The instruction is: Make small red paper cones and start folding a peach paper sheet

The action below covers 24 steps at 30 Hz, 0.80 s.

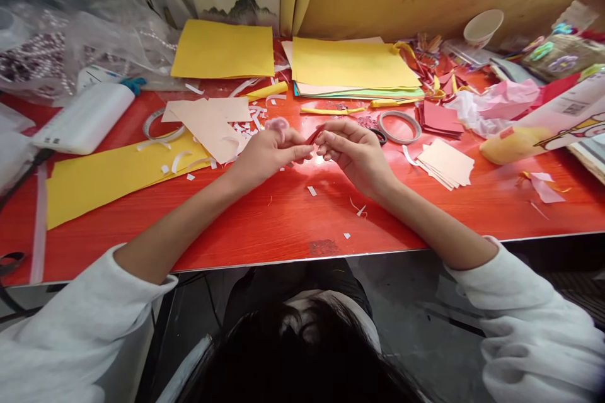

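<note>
Red paper-like piece (312, 136), pinched between left hand (269, 154) and right hand (359, 154), just above the middle of the table (255, 220); shape mostly hidden by fingers. Nearest the front edge, loose white scraps (311, 191). Next, left hand curled, thumb and forefinger narrowed on the red paper-like piece; pink loop (278, 122) at its upper edge, worn or not, cannot tell. Right hand likewise narrowed, fingertips on same piece. Off left, long yellow sheet (94, 182), partly under peach sheets (205, 123). Right of the hands, fanned peach cards (449, 162). Just past right hand, black ring-shaped thing (380, 136) and pale tape-like ring (418, 128). Slightly farther, dark red squares (442, 118), stacked. Back of table: yellow-topped paper stack (352, 63); left of it, well apart from hands, another yellow sheet (224, 50). Far right, white cup (483, 28), tilted, near the wall (350, 6).
</note>
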Each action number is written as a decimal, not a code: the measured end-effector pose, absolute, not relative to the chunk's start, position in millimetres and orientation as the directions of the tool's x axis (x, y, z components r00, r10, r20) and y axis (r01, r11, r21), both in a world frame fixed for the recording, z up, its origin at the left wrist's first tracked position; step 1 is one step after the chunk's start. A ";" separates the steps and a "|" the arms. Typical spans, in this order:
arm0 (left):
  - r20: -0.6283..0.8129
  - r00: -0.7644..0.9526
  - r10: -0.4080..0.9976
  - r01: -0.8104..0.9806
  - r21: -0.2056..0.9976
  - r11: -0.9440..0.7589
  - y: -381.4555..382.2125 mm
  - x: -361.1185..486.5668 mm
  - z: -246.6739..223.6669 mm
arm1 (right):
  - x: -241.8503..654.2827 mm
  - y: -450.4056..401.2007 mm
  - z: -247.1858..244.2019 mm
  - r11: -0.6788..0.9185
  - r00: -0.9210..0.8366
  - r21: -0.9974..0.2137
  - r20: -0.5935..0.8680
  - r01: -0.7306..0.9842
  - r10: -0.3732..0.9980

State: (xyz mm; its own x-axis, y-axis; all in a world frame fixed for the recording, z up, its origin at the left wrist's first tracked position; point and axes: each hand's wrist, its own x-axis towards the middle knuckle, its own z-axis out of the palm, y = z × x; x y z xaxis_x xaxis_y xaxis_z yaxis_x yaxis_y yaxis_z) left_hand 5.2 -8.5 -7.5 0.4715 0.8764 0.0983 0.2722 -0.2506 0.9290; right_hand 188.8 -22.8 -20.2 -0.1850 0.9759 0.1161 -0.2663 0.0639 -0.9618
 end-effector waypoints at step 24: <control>0.379 0.455 0.806 0.326 0.771 -0.547 -8.5 0.9 -4.7 | 189.4 -33.8 -13.2 -0.118 -0.553 -0.993 -0.103 0.008 0.827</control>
